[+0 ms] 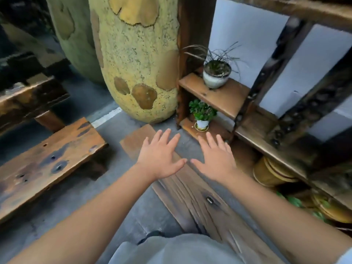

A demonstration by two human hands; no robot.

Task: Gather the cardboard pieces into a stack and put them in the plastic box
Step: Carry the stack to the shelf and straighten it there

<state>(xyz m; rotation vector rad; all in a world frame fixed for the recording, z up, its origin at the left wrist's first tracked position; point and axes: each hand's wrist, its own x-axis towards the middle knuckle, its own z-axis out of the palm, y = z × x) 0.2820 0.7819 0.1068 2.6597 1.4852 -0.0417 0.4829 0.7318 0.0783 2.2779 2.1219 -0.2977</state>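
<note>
Two bare hands, left hand (159, 155) and right hand (216, 159), grips wide and empty, hover over one cardboard piece (136, 140).

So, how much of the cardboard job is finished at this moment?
Nothing looks done yet. Both hands, left hand and right hand, are open and empty above the floor. One flat brown cardboard piece lies beyond the left hand, not yet picked up. No stack shows, and no plastic box is in view.

A flat brown cardboard piece (136, 139) lies on the grey floor (118, 197)
</note>
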